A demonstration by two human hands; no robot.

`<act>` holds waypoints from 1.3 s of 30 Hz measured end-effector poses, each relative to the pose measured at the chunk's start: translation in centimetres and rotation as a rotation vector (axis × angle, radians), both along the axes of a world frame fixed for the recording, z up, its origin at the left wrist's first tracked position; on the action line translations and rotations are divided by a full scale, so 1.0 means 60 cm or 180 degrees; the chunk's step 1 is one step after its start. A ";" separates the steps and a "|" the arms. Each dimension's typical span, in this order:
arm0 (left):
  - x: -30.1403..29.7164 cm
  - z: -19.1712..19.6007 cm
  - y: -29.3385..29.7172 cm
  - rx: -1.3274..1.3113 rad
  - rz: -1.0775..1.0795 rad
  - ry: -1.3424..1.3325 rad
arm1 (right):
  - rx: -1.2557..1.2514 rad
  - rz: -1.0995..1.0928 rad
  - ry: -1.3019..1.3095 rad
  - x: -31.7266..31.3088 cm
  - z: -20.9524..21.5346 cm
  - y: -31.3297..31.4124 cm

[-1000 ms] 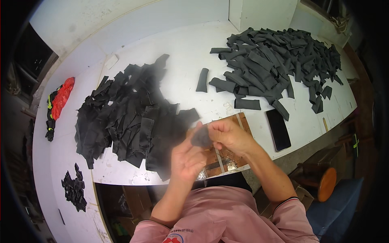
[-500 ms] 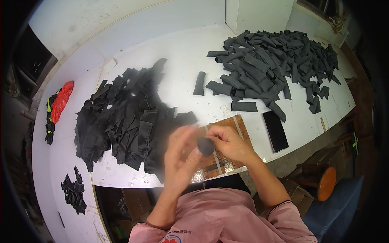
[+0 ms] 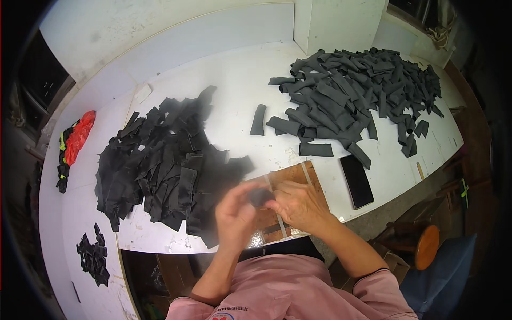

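Note:
Between my two hands is a small dark grey fabric tube (image 3: pixel 261 197), its end facing up. My left hand (image 3: pixel 234 213) curls around its left side, slightly blurred. From the right, my right hand (image 3: pixel 300 205) grips it with the thumb pressed at its edge. The lower part of the tube is hidden by my fingers. Under the hands lies a brown board (image 3: pixel 314 184) with strips of clear tape. Left of them spreads a heap of flat black fabric pieces (image 3: pixel 165 176). At the far right is a large pile of dark grey fabric tubes (image 3: pixel 341 101).
A black phone (image 3: pixel 356 182) lies right of the board, near the table edge. One single grey tube (image 3: pixel 258 120) sits apart from the pile. Far left are a red plastic bag (image 3: pixel 80 140) and a small heap of black scraps (image 3: pixel 94 257). A round wooden stool (image 3: pixel 427 247) stands below, right.
The tube has moved a little left and down between my hands. My left hand has closed in around it, and my right hand has turned, its back now more upward. The view has shifted slightly.

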State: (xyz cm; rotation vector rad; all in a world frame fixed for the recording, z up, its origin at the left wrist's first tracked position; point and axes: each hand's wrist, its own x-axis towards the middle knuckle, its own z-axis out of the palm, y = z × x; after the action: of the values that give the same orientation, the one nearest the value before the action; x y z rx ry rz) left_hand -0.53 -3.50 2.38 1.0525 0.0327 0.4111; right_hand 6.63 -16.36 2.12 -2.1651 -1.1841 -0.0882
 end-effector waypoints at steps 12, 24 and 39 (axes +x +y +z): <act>0.043 0.067 0.037 0.2548 -0.1268 0.0500 | 0.1173 0.0002 0.0262 -0.011 -0.047 0.008; 0.003 0.035 0.017 0.0678 -0.0304 -0.0189 | 0.0678 0.0095 0.0235 -0.003 -0.005 0.008; 0.049 -0.070 0.151 0.2873 0.2421 0.1286 | 0.1907 -0.0018 0.2654 0.103 0.095 0.002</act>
State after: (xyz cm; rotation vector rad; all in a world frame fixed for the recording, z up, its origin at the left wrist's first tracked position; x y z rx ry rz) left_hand 2.38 5.56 -1.81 2.0038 0.6762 0.9378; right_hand 12.80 -16.22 7.82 -1.4256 -0.5577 0.3783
